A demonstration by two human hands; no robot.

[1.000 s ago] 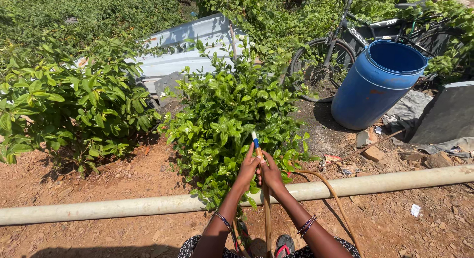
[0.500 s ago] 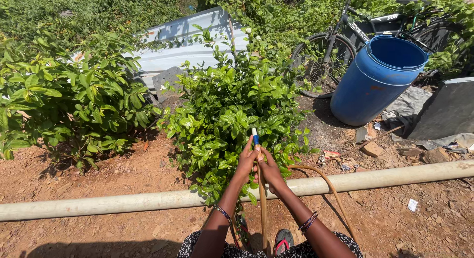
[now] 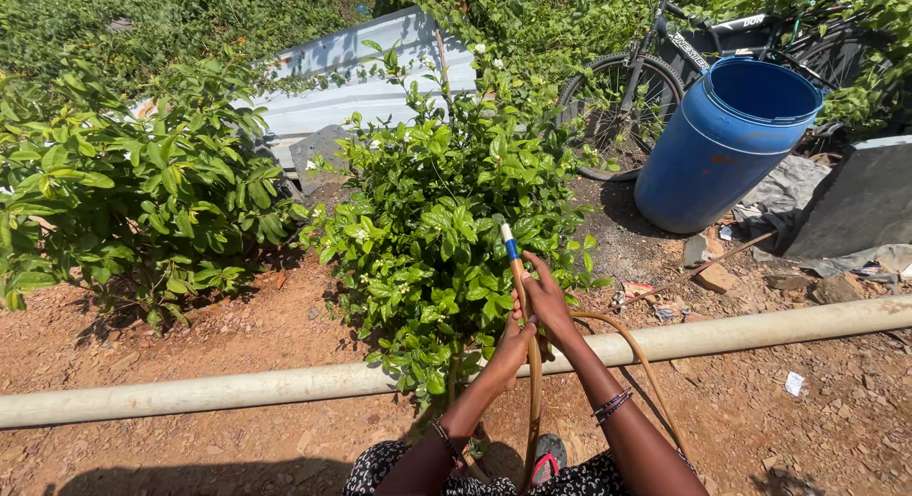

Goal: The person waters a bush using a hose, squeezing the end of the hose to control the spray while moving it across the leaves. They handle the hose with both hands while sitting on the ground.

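Observation:
A tan garden hose (image 3: pixel 533 382) rises between my arms, ending in a blue and white nozzle (image 3: pixel 507 239) pointed at a leafy green shrub (image 3: pixel 446 220). My right hand (image 3: pixel 546 301) grips the hose just below the nozzle. My left hand (image 3: pixel 513 349) holds the hose lower down, near the pale pipe. The hose loops back in an arc to my right. No water is visible at the nozzle.
A long pale pipe (image 3: pixel 237 391) lies across the red dirt in front of me. A second bush (image 3: pixel 123 192) stands left. A blue barrel (image 3: pixel 727 144), a bicycle (image 3: pixel 646 78), corrugated metal sheet (image 3: pixel 351 78), dark slab (image 3: pixel 860 206) and rubble are behind and right.
My right hand has slid up and rightward with the nozzle, while my left hand dropped lower along the hose. The nozzle now sits higher and further right against the shrub.

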